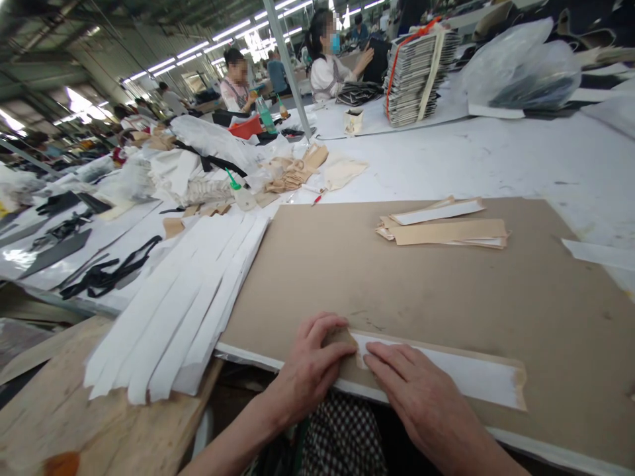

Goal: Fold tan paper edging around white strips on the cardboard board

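Note:
A long tan strip (pixel 516 367) with a white strip (pixel 471 373) laid on it lies along the near edge of a brown cardboard board (pixel 397 284). My left hand (pixel 310 367) curls over the strip's left end, its fingers pinching the tan corner. My right hand (pixel 411 390) lies flat on the white strip just right of the left hand, fingers stretched out and pressed down. A small pile of tan and white strips (pixel 446 228) rests further back on the board.
A fan of long white strips (pixel 183 304) lies left of the board over a wooden bench (pixel 59 410). Black straps (pixel 109 274), a glue bottle (pixel 241 192), tan pieces (pixel 297 168), a bundled stack (pixel 419 76) and plastic bags (pixel 520 66) sit on the white table. Other people work at the far end.

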A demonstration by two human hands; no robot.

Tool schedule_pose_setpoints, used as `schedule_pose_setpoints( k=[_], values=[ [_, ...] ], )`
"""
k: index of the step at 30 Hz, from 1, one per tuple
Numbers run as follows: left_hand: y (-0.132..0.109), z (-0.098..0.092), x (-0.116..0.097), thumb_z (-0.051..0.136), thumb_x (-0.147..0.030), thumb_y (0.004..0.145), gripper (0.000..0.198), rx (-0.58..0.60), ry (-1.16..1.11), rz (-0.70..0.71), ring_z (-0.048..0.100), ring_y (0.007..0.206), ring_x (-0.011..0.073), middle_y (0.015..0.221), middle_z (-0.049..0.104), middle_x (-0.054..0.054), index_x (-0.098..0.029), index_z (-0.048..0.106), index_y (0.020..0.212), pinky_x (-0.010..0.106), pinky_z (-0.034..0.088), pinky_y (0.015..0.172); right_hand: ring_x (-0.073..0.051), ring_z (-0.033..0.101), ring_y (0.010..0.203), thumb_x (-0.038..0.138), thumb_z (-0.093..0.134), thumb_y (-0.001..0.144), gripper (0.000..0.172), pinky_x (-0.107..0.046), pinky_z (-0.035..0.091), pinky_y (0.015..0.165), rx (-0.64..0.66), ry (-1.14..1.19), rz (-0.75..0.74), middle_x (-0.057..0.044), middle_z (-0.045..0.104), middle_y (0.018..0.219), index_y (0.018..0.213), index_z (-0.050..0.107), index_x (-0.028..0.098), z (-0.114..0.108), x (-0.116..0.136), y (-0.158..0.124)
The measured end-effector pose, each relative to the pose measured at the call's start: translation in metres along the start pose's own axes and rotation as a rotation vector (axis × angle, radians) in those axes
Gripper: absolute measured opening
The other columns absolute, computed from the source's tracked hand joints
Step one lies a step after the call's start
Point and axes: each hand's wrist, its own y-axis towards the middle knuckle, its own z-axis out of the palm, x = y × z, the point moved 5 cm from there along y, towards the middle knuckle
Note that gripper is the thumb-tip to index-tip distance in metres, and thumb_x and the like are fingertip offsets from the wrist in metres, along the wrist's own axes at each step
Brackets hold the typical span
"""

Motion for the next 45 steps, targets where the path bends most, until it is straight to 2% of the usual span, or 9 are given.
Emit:
schedule_pose_setpoints(
  k=[4, 6, 9, 16, 19, 24, 31, 39, 45],
  values=[
    [-0.003, -0.002, -0.002, 0.049, -0.005, 0.092, 0.023, -0.116, -0.133, -0.043, 0.046, 0.12, 0.0222, 0.122, 0.053, 0.01, -0.02, 0.063, 0.105, 0.04, 0.042, 0.103, -0.025, 0.055, 0.107, 0.008, 0.044, 0.094, 0.033, -0.042, 0.051, 0.096, 0.03, 0.041, 0.037, -0.008, 0.062, 0.123, 0.122, 0.06, 0.015, 0.004, -0.003, 0.001],
    [-0.005, -0.001, -0.006, 0.051, -0.007, 0.093, 0.022, -0.112, -0.145, -0.044, 0.049, 0.116, 0.021, 0.118, 0.055, 0.009, -0.02, 0.063, 0.106, 0.038, 0.044, 0.1, -0.024, 0.054, 0.108, 0.009, 0.044, 0.095, 0.033, -0.042, 0.05, 0.096, 0.04, 0.054, 0.05, -0.008, 0.061, 0.124, 0.123, 0.059, 0.016, 0.004, -0.004, 0.0],
    [-0.004, 0.001, -0.012, 0.053, -0.011, 0.093, 0.021, -0.041, -0.116, -0.017, 0.052, 0.11, 0.0196, 0.116, 0.055, 0.009, -0.021, 0.064, 0.107, 0.034, 0.048, 0.095, -0.024, 0.054, 0.11, 0.009, 0.044, 0.095, 0.033, -0.042, 0.05, 0.096, 0.049, 0.062, 0.067, -0.008, 0.06, 0.126, 0.125, 0.058, 0.016, 0.004, -0.004, -0.002],
    [0.01, 0.001, -0.014, 0.047, -0.014, 0.095, 0.022, 0.173, 0.12, 0.143, 0.057, 0.093, 0.0178, 0.106, 0.061, 0.007, -0.02, 0.064, 0.108, 0.028, 0.05, 0.083, -0.023, 0.053, 0.113, 0.01, 0.046, 0.095, 0.034, -0.043, 0.05, 0.098, 0.066, 0.056, 0.074, -0.008, 0.059, 0.129, 0.127, 0.056, 0.017, 0.003, -0.003, -0.004],
    [0.013, -0.003, -0.013, 0.045, -0.018, 0.098, 0.019, 0.169, 0.03, 0.067, 0.058, 0.096, 0.0167, 0.105, 0.061, 0.007, -0.019, 0.063, 0.107, 0.027, 0.05, 0.085, -0.023, 0.053, 0.113, 0.01, 0.046, 0.095, 0.034, -0.043, 0.049, 0.099, 0.067, 0.058, 0.076, -0.008, 0.059, 0.129, 0.127, 0.055, 0.017, 0.002, -0.003, -0.003],
    [0.005, 0.0, -0.023, 0.049, -0.016, 0.095, 0.012, 0.021, -0.08, -0.091, 0.058, 0.099, 0.0177, 0.106, 0.06, 0.007, -0.018, 0.061, 0.097, 0.03, 0.05, 0.089, -0.023, 0.052, 0.113, 0.013, 0.047, 0.096, 0.029, -0.045, 0.049, 0.099, 0.072, 0.081, 0.073, -0.007, 0.058, 0.128, 0.124, 0.055, 0.019, 0.004, -0.004, -0.004],
    [0.002, 0.017, -0.04, 0.052, -0.013, 0.092, 0.009, -0.15, 0.054, -0.256, 0.058, 0.097, 0.0195, 0.103, 0.059, 0.005, -0.018, 0.058, 0.088, 0.034, 0.051, 0.085, -0.024, 0.053, 0.113, 0.012, 0.047, 0.096, 0.027, -0.045, 0.05, 0.099, 0.03, 0.097, 0.06, -0.008, 0.059, 0.126, 0.121, 0.056, 0.018, 0.002, -0.004, -0.005],
    [0.01, 0.021, -0.055, 0.051, -0.013, 0.091, 0.012, -0.109, 0.315, -0.326, 0.059, 0.093, 0.0227, 0.103, 0.062, 0.006, -0.018, 0.059, 0.084, 0.039, 0.053, 0.082, -0.024, 0.056, 0.113, 0.011, 0.045, 0.096, 0.028, -0.044, 0.05, 0.098, -0.009, 0.099, 0.027, -0.01, 0.061, 0.124, 0.12, 0.058, 0.016, -0.001, -0.004, -0.006],
    [0.014, 0.024, -0.06, 0.054, -0.011, 0.088, 0.009, -0.069, 0.39, -0.435, 0.06, 0.093, 0.0234, 0.103, 0.063, 0.006, -0.018, 0.059, 0.085, 0.04, 0.054, 0.082, -0.023, 0.056, 0.112, 0.01, 0.045, 0.096, 0.03, -0.043, 0.05, 0.099, -0.026, 0.145, 0.039, -0.008, 0.061, 0.124, 0.121, 0.058, 0.018, -0.002, -0.005, -0.008]
  ],
)
